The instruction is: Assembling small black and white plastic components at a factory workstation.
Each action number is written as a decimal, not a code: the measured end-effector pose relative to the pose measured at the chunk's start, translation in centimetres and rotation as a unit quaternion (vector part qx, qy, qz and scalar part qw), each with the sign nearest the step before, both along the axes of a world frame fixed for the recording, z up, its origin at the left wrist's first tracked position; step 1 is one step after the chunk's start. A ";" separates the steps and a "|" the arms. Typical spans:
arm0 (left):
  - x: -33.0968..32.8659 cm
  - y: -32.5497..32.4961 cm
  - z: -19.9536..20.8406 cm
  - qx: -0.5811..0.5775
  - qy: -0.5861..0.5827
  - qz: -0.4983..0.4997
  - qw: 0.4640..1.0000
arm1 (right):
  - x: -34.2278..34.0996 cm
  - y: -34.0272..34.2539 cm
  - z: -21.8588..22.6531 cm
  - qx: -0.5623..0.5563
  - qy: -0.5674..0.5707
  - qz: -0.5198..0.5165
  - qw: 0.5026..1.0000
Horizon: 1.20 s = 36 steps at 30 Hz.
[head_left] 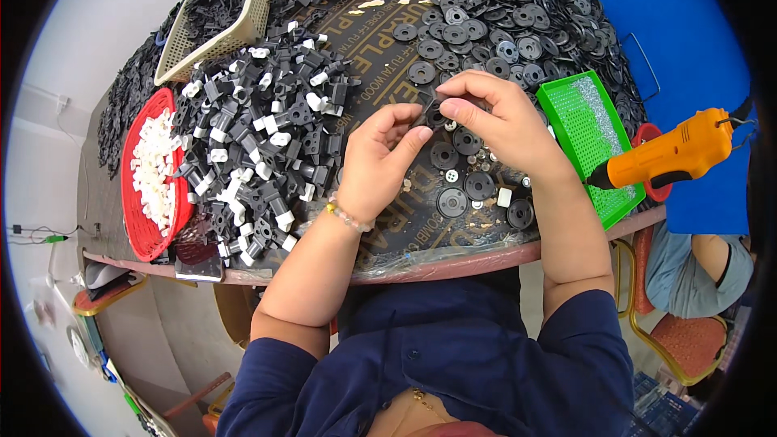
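My right hand (506, 121) is pinching a dark part (430, 103), thumb and forefinger nearly together, up over the table (387, 225)! My left hand (376, 158) curls half-open beside it (whether that one grips, I can't tell). Discs (479, 185) lie close by; the green tray (573, 131) sits to my right.

dark piece (430, 102) partly hidden by fingers (396, 116), silver bits (600, 117) indistinct
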State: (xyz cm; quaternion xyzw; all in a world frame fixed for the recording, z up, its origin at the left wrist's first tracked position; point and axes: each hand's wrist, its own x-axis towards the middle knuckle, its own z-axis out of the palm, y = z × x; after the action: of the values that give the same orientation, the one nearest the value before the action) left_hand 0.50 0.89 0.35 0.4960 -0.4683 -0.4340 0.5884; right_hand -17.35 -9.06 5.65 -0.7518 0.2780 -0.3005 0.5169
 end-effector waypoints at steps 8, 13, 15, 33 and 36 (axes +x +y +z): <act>0.0 0.1 0.3 -0.033 -0.136 0.036 0.989 | 0.1 0.1 0.0 0.007 0.038 0.005 0.999; -0.3 0.8 1.1 -0.038 -0.178 0.040 0.982 | -0.1 0.6 0.3 -0.017 0.044 0.008 0.999; -0.4 1.0 1.3 -0.057 -0.199 0.033 0.978 | -0.4 1.1 1.0 -0.177 0.046 -0.003 0.983; 0.7 0.3 2.0 0.003 0.404 -0.079 0.912 | -2.8 5.6 1.2 -0.098 0.186 -0.118 0.970; 0.9 0.2 1.7 -0.003 0.382 -0.035 0.923 | 0.5 2.9 2.2 -0.031 0.053 -0.077 0.995</act>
State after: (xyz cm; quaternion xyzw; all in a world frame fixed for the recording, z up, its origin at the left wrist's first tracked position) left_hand 1.45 1.06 2.09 0.2740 -0.2264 -0.6096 0.7086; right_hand -16.83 -6.16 7.81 -0.7585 0.3525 -0.3079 0.4535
